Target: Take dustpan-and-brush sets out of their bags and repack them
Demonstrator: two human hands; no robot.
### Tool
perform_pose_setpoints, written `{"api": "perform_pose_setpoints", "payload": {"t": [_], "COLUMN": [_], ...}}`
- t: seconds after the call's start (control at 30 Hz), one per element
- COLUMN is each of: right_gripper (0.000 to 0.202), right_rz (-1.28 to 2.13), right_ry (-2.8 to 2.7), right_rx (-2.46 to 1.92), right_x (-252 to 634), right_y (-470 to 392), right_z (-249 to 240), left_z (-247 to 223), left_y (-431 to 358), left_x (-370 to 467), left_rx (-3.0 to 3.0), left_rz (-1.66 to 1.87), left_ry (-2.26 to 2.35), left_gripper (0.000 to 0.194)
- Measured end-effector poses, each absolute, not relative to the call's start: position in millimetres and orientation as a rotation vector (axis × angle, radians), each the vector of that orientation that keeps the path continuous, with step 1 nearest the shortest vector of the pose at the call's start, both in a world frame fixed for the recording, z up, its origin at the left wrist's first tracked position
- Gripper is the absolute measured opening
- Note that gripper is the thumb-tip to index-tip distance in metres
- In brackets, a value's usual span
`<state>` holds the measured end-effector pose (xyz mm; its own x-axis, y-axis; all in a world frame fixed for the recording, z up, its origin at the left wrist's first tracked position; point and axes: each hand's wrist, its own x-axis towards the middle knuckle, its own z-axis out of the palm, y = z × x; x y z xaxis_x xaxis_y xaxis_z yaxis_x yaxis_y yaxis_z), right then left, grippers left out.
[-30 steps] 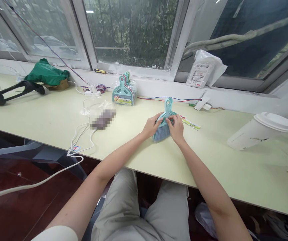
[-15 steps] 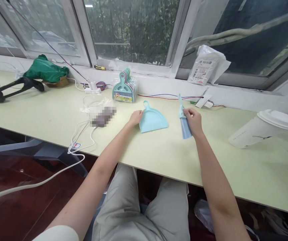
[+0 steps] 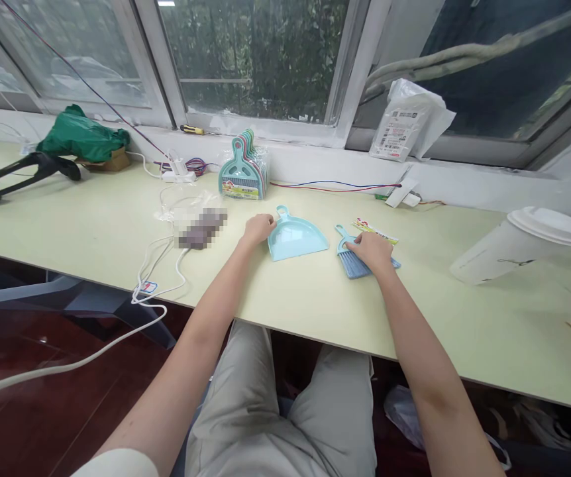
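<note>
The small dustpan [image 3: 298, 240] is light blue, and it lies flat on the pale yellow-green desk [image 3: 285, 298], in front of the person. It is shaped like half a circle. The straight side faces the person, and the round side bends around the back. A low rim goes around the round part, and the middle looks smooth and shiny, with pale bright spots. Its short handle points away from the person and has a hole in the end.

The left hand [image 3: 259, 229] is at the left side of the dustpan, near the handle. Its fingers are curled and touch the edge, but I cannot tell if they pinch it.

The little brush [image 3: 352, 262] is on the desk too, just to the right of the dustpan, and the two are apart. Its top is light blue, with a looped handle that points away and to the left. Its bristles are a darker gray-blue and spread out like a fan. The right hand [image 3: 373, 250] grips the brush from above, with the thumb on the blue top, and hides part of it.

A bright paper label [image 3: 372, 230] lies just behind the right hand. More brush sets [image 3: 240, 173] in clear wrap stand near the wall.
</note>
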<state>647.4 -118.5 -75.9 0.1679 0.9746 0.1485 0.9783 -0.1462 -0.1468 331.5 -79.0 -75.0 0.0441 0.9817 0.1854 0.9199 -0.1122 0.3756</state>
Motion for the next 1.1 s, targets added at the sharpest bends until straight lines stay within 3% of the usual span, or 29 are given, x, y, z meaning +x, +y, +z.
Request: {"api": "perform_pose_setpoints", "payload": {"t": [0.13,0.27,0.47,0.57,0.63,0.77,0.97,1.1], "right_gripper": [0.030,0.025,0.015,0.015,0.016,0.017,0.019,0.020], "right_rz": [0.118,0.115,0.074,0.056,0.086,0.113,0.136,0.217], "right_ry": [-1.851,-1.819,-2.104,-2.153,-2.148,-2.155,-2.220,-2.205], "right_rx": [-2.231,-1.912,-1.702,-1.634,-1.611,-1.548,-1.584,-1.634], "right_x": [648.2,635.0,607.1,607.2,608.9,607.0,603.8,607.1], "right_y": [-120.3,-126.1,-132.7,-130.1,-127.2,-122.4,-121.4,-124.1], "right_z": [-68.0,-61.6,-67.8,-73.5,-77.1,-82.3,-75.6,-69.2], "left_z": [-72.2,-71.9,-70.1,-68.5,-69.9,-75.4,-81.0,-83.9], "left_y": [-80.9,-91.0,-119.3,-121.0,-116.4,-107.4,-108.4,-112.5], "left_x": [329.5,353.9,406.8,406.5,399.8,393.0,403.3,405.3], "left_rx": [2.227,2.400,2.717,2.914,3.068,3.297,3.128,2.827], "left_rz": [0.533,0.461,0.493,0.648,0.702,0.504,0.324,0.535], "left_ry": [1.903,1.768,1.170,1.138,1.152,1.039,1.102,1.096], "left_gripper": [0.025,0.027,0.033,0.023,0.028,0.027,0.029,0.026]}}
